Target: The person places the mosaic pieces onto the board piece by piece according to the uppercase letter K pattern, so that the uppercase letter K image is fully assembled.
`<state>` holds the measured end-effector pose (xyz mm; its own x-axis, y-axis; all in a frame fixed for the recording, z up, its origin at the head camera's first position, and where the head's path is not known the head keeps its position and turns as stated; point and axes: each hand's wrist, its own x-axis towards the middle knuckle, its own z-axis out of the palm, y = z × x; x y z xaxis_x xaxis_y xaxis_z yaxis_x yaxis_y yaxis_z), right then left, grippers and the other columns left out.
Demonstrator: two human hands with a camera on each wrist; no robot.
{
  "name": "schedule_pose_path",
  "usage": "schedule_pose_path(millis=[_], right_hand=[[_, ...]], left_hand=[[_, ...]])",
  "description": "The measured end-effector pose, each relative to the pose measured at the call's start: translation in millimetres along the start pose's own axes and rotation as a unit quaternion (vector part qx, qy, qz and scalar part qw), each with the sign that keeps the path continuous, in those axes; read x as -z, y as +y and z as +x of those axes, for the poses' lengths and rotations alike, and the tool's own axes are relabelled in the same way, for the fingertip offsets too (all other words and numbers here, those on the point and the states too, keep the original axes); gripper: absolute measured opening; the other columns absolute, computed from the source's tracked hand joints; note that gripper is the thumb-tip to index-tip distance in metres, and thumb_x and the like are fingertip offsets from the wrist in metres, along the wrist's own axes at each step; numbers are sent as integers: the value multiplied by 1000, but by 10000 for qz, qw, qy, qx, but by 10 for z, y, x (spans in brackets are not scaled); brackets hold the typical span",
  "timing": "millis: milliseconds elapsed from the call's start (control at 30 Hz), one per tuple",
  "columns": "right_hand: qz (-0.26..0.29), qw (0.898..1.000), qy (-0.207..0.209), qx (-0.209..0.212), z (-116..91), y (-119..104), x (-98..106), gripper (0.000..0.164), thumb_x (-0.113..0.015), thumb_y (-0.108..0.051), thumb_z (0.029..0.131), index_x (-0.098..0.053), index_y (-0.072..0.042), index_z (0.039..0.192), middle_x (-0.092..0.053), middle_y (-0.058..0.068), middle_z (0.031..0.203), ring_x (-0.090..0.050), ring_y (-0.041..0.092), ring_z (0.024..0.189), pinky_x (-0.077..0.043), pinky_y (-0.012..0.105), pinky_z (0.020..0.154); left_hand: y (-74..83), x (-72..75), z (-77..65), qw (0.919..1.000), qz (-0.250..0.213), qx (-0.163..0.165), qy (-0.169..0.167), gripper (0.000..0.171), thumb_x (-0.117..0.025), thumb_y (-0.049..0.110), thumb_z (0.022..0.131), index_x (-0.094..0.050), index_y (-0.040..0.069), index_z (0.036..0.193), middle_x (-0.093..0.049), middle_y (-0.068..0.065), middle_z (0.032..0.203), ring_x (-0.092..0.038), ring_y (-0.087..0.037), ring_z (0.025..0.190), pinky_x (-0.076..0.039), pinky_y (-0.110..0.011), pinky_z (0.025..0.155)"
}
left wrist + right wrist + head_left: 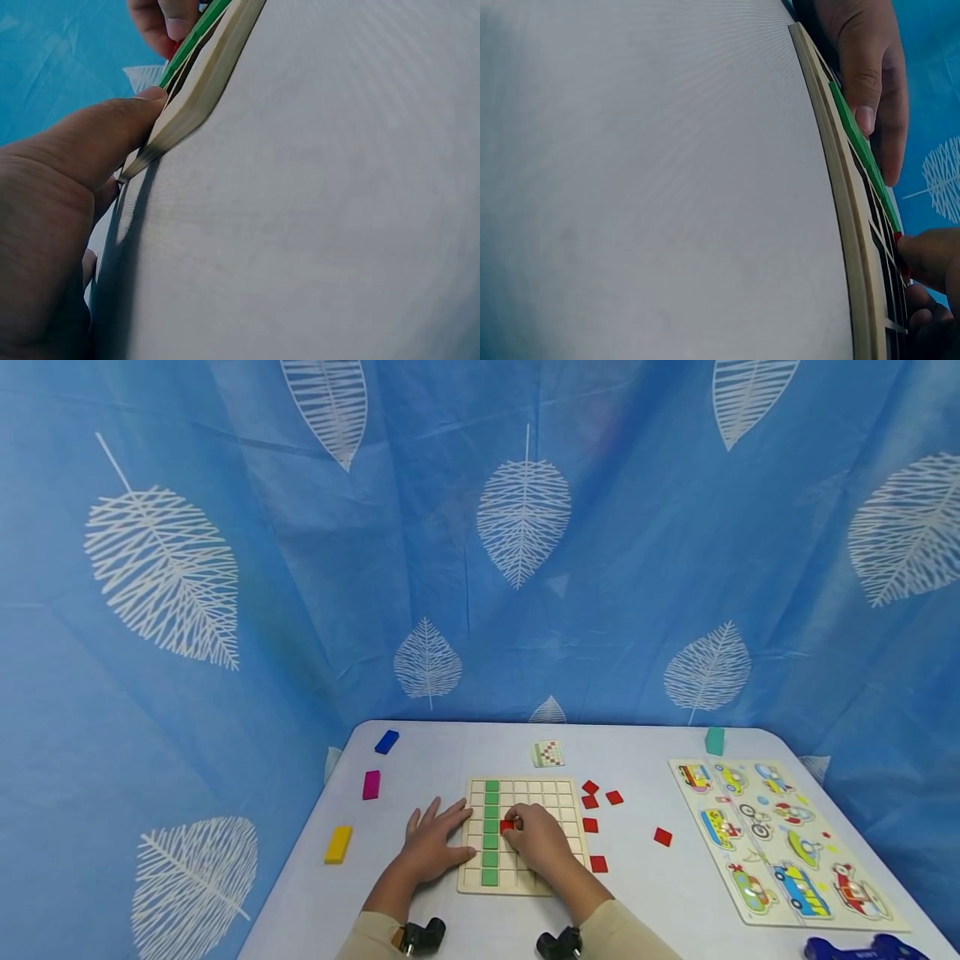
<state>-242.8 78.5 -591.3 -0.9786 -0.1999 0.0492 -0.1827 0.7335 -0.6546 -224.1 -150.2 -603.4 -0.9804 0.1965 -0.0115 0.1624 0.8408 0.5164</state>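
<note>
A wooden grid board [525, 887] lies on the table, with a column of green square tiles [490, 858] in its second column from the left. My right hand [542, 843] pinches a red square tile [507, 827] over the cell just right of the green column, near the board's middle. Whether that tile is fully seated cannot be seen. My left hand [431, 850] has its fingers spread and touches the board's left edge with thumb and fingertips. In the left wrist view, the thumb [127, 124] rests on the board's rim.
Several loose red tiles [590, 825] lie right of the board. Behind it is a small pattern card [547, 753]. Yellow [338, 844], magenta [371, 785] and blue [387, 742] blocks sit left. A vehicle puzzle board [757, 810], teal block [715, 741] and dark blue dumbbell [862, 948] are right.
</note>
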Motion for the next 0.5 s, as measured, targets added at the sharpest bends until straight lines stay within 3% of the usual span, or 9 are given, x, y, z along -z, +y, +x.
schedule_pose_path(millis=[500], right_hand=[[46, 9999, -11, 110, 0, 7, 26, 23, -80, -21, 91, -74, -15, 113, -57, -1, 90, -52, 16, 80, -44, 33, 68]], left_hand=[[8, -1, -6, 10000, 0, -6, 18, 74, -80, 50, 88, -54, 31, 154, -40, 6, 168, -14, -40, 162, -2, -71, 125]])
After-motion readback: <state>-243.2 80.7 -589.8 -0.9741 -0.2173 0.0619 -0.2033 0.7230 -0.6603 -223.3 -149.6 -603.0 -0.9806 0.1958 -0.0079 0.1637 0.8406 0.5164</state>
